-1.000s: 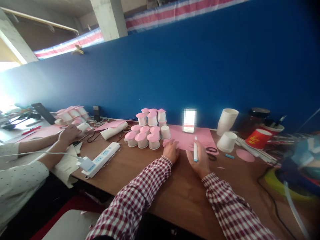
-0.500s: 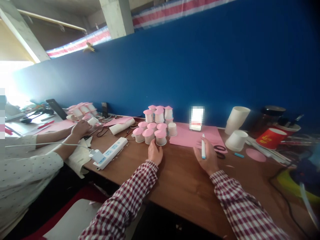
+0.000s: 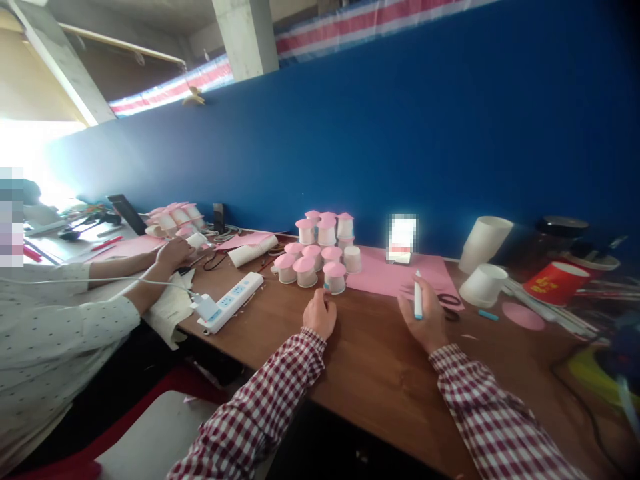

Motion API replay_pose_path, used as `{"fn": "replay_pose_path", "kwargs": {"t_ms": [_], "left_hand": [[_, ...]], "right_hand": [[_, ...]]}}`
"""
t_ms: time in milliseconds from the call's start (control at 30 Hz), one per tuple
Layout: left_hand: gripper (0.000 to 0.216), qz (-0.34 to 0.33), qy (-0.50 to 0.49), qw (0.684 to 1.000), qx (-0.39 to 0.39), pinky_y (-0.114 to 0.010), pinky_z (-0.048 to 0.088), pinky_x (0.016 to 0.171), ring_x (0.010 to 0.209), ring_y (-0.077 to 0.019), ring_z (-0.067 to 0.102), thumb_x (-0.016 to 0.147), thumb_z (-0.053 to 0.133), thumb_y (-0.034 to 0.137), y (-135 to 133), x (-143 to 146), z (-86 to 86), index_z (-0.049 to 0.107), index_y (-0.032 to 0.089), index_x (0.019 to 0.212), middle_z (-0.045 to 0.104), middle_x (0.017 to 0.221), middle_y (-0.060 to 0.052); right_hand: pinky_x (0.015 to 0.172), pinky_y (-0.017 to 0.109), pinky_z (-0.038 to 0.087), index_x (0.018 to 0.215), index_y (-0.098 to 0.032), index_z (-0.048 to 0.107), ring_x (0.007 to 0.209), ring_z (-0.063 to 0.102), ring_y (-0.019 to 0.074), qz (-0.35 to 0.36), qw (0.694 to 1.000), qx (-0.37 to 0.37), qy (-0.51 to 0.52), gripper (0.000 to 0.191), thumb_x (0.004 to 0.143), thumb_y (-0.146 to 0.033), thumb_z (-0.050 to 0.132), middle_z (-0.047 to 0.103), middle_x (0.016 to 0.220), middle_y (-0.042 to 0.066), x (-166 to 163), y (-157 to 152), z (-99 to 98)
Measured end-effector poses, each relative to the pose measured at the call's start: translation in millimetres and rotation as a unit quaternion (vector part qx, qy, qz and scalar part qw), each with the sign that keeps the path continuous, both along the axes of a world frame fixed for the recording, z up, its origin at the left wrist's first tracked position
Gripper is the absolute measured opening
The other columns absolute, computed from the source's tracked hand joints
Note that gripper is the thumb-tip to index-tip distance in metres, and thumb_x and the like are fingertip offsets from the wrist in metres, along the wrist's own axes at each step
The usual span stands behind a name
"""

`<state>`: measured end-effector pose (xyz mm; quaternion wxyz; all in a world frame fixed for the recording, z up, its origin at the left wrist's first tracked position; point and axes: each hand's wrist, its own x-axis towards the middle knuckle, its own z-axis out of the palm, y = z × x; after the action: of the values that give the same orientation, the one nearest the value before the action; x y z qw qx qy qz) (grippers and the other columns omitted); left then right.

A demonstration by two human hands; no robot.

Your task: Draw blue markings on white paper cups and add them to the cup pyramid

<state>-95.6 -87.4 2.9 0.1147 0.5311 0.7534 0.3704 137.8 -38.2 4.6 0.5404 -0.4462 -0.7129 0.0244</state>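
Observation:
My left hand rests just in front of the nearest pink-topped paper cup, apart from it, with its fingers curled in and nothing visible in them. Several more white paper cups with cone-shaped pink paper tops stand grouped and partly stacked behind it. A plain upturned white cup sits at the group's right side. In my right hand is a white marker, held upright above the table with its blue end down. A blue marker cap lies to the right.
Pink paper sheets lie under a bright propped-up phone. Black-handled scissors, upturned white cups, a pink disc and a red cup are to the right. A power strip and a co-worker's hands are left.
My left hand has drawn back from the front cup, and its fingers have curled in. That cup now stands slightly apart from its neighbours. The view has shifted a little; my right hand still holds the marker.

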Motion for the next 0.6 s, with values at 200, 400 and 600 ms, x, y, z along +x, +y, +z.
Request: {"fn": "replay_pose_path", "kwargs": {"t_ms": [200, 400, 600], "left_hand": [[0.02, 0.008, 0.034, 0.998, 0.053, -0.033, 0.041, 0.081, 0.093, -0.0209, 0.056, 0.076, 0.05, 0.025, 1.9, -2.3, -3.7, 0.052, 0.022, 0.096, 0.063, 0.095, -0.006], [0.039, 0.165, 0.018, 0.986, 0.035, -0.039, 0.039, 0.088, 0.105, -0.0277, 0.051, 0.071, 0.059, 0.038, 22.0, -34.1, 6.2, 0.046, 0.019, 0.103, 0.056, 0.108, -0.011], [0.059, 0.227, 0.014, 0.973, 0.026, -0.044, 0.037, 0.092, 0.11, -0.0326, 0.049, 0.06, 0.07, 0.048, 41.4, -50.7, 10.8, 0.043, 0.019, 0.103, 0.053, 0.111, -0.014]], "right_hand": [[0.087, 0.045, 0.048, 0.122, -0.015, 0.045, 0.095, 0.059, 0.026, 0.006, 1.0, -0.021, -0.006, 0.049, 0.08, -0.038, 0.056, 0.061, 0.103, 0.012, 0.0, 0.8, -0.6], [0.086, 0.045, 0.048, 0.122, -0.016, 0.045, 0.094, 0.059, 0.0254, 0.006, 1.0, -0.021, 0.002, 0.048, 0.08, -0.037, 0.056, 0.061, 0.103, 0.012, -0.2, 0.3, 0.0], [0.086, 0.046, 0.048, 0.122, -0.016, 0.045, 0.094, 0.06, 0.0253, 0.011, 1.0, -0.028, 0.006, 0.049, 0.08, -0.038, 0.055, 0.062, 0.103, 0.012, -0.5, -0.3, 0.4]]}}
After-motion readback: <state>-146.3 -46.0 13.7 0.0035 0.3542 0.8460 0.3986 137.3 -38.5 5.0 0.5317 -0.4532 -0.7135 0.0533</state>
